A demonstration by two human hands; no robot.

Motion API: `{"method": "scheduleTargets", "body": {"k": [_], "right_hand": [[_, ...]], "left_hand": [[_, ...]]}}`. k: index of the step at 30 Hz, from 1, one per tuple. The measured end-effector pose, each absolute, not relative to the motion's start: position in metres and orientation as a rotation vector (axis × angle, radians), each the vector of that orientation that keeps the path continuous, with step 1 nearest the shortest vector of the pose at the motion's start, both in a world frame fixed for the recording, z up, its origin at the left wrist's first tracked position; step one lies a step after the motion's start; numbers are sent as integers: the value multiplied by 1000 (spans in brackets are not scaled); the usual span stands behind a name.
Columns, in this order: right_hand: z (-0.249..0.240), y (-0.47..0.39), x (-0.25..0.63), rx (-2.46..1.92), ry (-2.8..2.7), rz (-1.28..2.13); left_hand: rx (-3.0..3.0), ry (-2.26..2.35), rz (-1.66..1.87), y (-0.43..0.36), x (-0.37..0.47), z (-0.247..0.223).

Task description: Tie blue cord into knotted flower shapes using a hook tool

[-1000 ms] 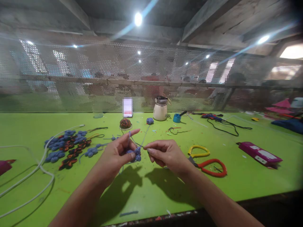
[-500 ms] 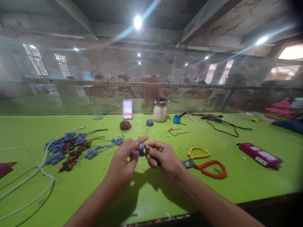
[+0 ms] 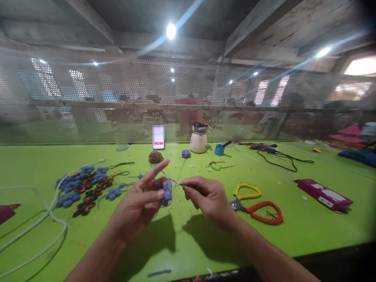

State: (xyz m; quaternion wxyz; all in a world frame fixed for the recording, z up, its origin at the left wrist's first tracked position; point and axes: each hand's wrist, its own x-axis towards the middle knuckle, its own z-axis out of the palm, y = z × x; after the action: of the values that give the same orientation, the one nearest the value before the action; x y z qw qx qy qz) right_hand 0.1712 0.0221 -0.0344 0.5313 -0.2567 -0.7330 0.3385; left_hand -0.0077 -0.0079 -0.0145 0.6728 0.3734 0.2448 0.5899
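Note:
Between thumb and fingers, my left hand pinches a small piece of purple-blue crochet, with yarn looped over its raised index finger. My right hand is closed on a crochet hook; its thin metal shaft reaches left to the top of the piece, and its handle is hidden in the fingers. A strand runs up to a small purple-blue yarn ball. Left of my hands lie several finished-looking crochet flowers in purple-blue and dark orange-black yarn.
Scissors with yellow and red handles lie right of my right hand. Behind stand a multicolour yarn ball, a phone, a cream jug and a blue pot. A magenta device lies far right; a white cable crosses the left.
My hands have drawn apart, the left shifting left and turning so the crochet piece shows. The hook's shaft is now visible. My left index finger points up more steeply.

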Motion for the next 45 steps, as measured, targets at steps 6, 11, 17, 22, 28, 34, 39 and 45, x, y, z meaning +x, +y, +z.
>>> {"method": "scheduleTargets", "body": {"k": [6, 11, 17, 22, 28, 34, 39, 45], "right_hand": [[-30, 26, 178, -516, -1918, 419], [-26, 25, 182, -498, -1968, 404], [-25, 24, 185, -542, -1884, 737], [-32, 27, 180, -513, -1529, 1496], [-34, 33, 175, -503, -1321, 1608], [-36, 41, 176, -570, -1385, 1442], [-34, 39, 175, -683, -1508, 1436], [-38, 39, 171, -787, -1561, 1408]], "left_hand": [[862, 527, 1318, -6, -10, -17], [856, 514, 1293, -5, -12, -17], [839, 528, 1283, -6, -14, -19], [861, 641, 1242, -4, -8, -21], [798, 624, 1340, -2, -1, -24], [953, 661, 1275, 1, 1, -29], [1027, 726, 1261, 6, 1, -31], [1355, 872, 1287, 15, 4, -43]]}}
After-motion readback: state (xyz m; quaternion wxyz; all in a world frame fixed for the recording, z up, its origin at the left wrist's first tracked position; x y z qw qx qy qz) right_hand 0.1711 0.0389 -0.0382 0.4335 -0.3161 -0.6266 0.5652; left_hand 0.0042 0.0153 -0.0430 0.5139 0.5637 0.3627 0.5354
